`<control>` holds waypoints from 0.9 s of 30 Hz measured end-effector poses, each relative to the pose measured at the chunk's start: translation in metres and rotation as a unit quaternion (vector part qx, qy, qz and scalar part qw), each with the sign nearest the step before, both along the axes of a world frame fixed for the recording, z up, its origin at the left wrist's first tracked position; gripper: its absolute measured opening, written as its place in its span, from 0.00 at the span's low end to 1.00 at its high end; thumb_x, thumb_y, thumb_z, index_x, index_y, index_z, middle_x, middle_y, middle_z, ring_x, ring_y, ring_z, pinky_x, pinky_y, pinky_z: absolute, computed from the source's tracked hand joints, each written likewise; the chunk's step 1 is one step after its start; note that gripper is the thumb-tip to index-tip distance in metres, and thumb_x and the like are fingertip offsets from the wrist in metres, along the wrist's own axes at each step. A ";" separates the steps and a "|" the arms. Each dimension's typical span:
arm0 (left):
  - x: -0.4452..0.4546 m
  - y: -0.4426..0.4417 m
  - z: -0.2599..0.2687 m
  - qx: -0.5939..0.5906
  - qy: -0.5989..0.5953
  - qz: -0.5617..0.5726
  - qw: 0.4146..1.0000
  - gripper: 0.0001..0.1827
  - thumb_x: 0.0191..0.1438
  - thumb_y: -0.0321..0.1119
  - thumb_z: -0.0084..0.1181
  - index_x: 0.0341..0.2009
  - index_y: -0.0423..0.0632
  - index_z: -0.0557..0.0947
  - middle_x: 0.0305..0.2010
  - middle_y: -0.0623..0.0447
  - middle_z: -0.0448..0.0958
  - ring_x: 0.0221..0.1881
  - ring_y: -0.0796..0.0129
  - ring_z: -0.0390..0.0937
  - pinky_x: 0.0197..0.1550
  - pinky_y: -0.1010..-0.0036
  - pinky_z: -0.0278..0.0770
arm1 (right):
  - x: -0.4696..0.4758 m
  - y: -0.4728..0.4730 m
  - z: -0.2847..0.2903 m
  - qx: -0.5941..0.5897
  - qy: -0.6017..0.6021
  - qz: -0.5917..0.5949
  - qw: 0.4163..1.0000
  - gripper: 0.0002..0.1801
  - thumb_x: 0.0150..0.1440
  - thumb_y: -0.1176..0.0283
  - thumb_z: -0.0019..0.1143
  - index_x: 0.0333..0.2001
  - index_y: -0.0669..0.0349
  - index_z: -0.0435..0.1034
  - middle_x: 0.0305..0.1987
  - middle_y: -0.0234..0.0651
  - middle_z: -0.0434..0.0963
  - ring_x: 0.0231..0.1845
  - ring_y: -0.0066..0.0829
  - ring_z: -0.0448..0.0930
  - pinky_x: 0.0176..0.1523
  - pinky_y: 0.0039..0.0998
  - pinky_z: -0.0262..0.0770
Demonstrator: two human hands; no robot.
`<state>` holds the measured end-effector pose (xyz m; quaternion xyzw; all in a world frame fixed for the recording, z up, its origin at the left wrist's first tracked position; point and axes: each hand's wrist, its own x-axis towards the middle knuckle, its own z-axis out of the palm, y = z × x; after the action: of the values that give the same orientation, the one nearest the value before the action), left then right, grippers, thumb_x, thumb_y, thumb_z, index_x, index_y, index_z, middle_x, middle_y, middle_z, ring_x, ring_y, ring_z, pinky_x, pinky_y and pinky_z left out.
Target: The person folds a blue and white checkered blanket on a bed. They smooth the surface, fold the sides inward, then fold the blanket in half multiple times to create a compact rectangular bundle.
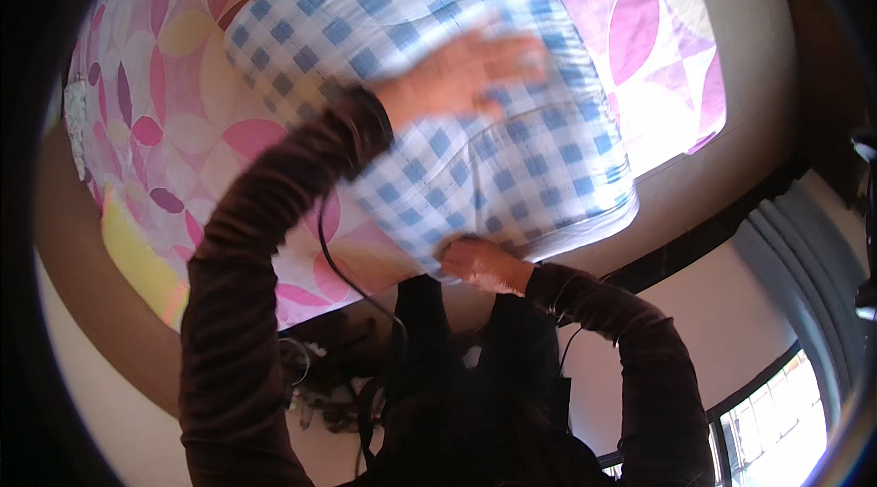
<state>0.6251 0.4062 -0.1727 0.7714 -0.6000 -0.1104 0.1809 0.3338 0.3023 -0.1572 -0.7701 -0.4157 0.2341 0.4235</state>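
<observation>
A folded blue-and-white checked quilt or padded cloth [425, 178] lies in front of me on a pink bedsheet [157, 76] patterned with petals and ovals. Over its middle is my left hand [469, 72], blurred, with fingers spread and nothing held; whether it presses the cloth or hovers just above is unclear. My right hand [486, 264] is at the near edge of the checked cloth, its fingers curled on the edge. A long crease runs up the cloth from that hand. The thumb of the right hand is hidden.
A dark cable [332, 254] hangs by my left forearm over the bed's near side. My legs [421, 322] stand close against the bed. Blue-grey curtains [808, 240] and a bright barred window [774, 411] are at lower right. A yellow cloth edge [140, 261] shows at left.
</observation>
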 end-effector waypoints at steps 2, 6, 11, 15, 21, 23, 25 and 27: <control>0.053 0.016 -0.004 0.055 -0.148 0.070 0.985 0.37 0.62 0.57 0.47 0.73 0.70 0.51 0.77 0.56 0.46 0.77 0.64 0.40 0.76 0.54 0.31 | -0.005 -0.002 -0.008 0.067 0.010 -0.033 0.997 0.10 0.44 0.76 0.55 0.34 0.60 0.69 0.37 0.35 0.70 0.44 0.36 0.73 0.55 0.32 0.71; 0.117 0.025 0.010 0.158 -0.167 0.157 0.960 0.39 0.58 0.54 0.50 0.70 0.53 0.58 0.75 0.47 0.49 0.77 0.54 0.40 0.72 0.41 0.35 | -0.011 0.002 -0.018 0.051 0.054 -0.002 0.997 0.08 0.47 0.74 0.54 0.34 0.60 0.69 0.39 0.37 0.71 0.45 0.38 0.73 0.53 0.34 0.72; 0.190 0.011 0.041 0.170 -0.283 0.313 0.890 0.39 0.60 0.57 0.48 0.70 0.52 0.58 0.75 0.44 0.48 0.76 0.48 0.40 0.72 0.42 0.35 | 0.009 -0.001 0.019 0.059 0.040 -0.073 0.995 0.06 0.50 0.74 0.52 0.34 0.59 0.71 0.37 0.34 0.72 0.44 0.37 0.73 0.51 0.33 0.73; 0.179 -0.009 0.042 0.006 -0.237 0.188 0.953 0.33 0.66 0.59 0.36 0.73 0.68 0.52 0.76 0.54 0.49 0.76 0.61 0.45 0.74 0.51 0.39 | 0.041 -0.048 0.051 0.063 -0.040 -0.098 0.992 0.21 0.56 0.61 0.54 0.52 0.58 0.71 0.56 0.36 0.72 0.61 0.37 0.70 0.63 0.39 0.68; 0.161 0.037 0.021 0.132 -0.265 0.110 0.949 0.31 0.68 0.57 0.32 0.73 0.65 0.52 0.76 0.53 0.49 0.75 0.55 0.46 0.74 0.49 0.38 | 0.075 -0.134 0.003 -0.237 -0.110 -0.146 0.954 0.37 0.63 0.56 0.40 0.73 0.53 0.47 0.78 0.31 0.46 0.78 0.32 0.45 0.77 0.43 0.32; 0.178 0.058 0.018 0.170 -0.275 0.164 0.932 0.31 0.68 0.56 0.32 0.73 0.65 0.53 0.76 0.52 0.49 0.75 0.56 0.45 0.73 0.48 0.36 | 0.073 -0.143 0.001 -0.235 -0.082 -0.123 0.961 0.37 0.63 0.57 0.40 0.73 0.53 0.47 0.79 0.31 0.44 0.79 0.30 0.43 0.77 0.43 0.31; 0.191 0.070 0.024 0.201 -0.291 0.196 0.915 0.31 0.68 0.55 0.34 0.73 0.65 0.53 0.76 0.50 0.49 0.76 0.56 0.44 0.73 0.48 0.36 | 0.070 -0.144 0.009 -0.253 -0.082 -0.098 0.959 0.36 0.63 0.57 0.40 0.73 0.53 0.47 0.79 0.31 0.44 0.79 0.29 0.43 0.77 0.43 0.31; 0.177 0.084 0.036 0.279 -0.391 0.209 0.852 0.32 0.67 0.57 0.34 0.73 0.65 0.52 0.76 0.50 0.49 0.76 0.57 0.44 0.74 0.49 0.37 | 0.069 -0.144 0.021 -0.275 -0.067 -0.090 0.955 0.37 0.62 0.58 0.42 0.73 0.54 0.47 0.79 0.32 0.42 0.79 0.30 0.42 0.78 0.43 0.30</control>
<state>0.8023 0.4902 -0.1363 0.8759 -0.3901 0.0780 -0.2730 0.4028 0.1584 -0.1360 -0.9048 -0.2919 0.2486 0.1855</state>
